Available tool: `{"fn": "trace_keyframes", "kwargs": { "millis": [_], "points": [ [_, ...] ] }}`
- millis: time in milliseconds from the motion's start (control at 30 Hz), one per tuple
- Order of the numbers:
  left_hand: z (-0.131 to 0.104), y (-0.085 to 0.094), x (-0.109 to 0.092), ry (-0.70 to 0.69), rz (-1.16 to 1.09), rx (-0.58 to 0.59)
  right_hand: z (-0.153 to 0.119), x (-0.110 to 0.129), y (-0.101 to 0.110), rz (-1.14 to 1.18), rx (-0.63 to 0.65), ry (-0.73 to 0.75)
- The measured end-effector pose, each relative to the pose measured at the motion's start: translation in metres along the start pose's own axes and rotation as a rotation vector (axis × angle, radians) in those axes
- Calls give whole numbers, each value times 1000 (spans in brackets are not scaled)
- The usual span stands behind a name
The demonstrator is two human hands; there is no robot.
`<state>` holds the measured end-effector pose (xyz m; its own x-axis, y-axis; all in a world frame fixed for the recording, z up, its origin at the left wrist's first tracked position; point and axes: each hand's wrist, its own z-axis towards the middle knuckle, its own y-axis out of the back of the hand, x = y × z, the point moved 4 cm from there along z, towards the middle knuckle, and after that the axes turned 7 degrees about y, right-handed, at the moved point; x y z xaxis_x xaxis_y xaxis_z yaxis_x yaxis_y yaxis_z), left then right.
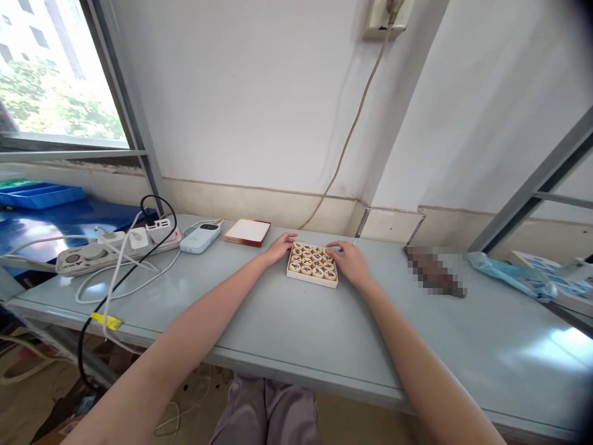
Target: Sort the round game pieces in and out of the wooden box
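A shallow white box [311, 281] sits on the table in front of me, filled with rows of round, pale Chinese chess pieces [306, 261] marked with dark characters. At the box's far left corner is my left hand [279, 246], its fingers stretched out and apart. My right hand [350, 259] is at the right side, with bent fingers apart over the edge near the far right pieces. Whether its fingertips touch a piece cannot be made out. Behind my left hand lies a box lid [248, 232] with a white inside and dark red edges.
On the left are a power strip [88, 259] with plugs and loose cables, and a light blue device [201, 238]. A blurred-out dark object [434, 272] and a blue plastic package [509, 277] lie to the right. The grey table [296, 327] meets the wall behind.
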<state>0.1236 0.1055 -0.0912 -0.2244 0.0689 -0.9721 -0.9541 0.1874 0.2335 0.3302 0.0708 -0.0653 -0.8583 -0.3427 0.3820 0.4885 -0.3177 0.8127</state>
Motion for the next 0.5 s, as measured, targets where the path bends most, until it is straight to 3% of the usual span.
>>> {"fn": "trace_keyframes", "kwargs": {
  "millis": [267,500],
  "points": [
    [-5,4,-1,-1,-62,-32,-4,3,-2,-15,57,-33],
    [-5,4,0,-40,-17,-21,-4,15,1,-156,10,29]
  ]
}}
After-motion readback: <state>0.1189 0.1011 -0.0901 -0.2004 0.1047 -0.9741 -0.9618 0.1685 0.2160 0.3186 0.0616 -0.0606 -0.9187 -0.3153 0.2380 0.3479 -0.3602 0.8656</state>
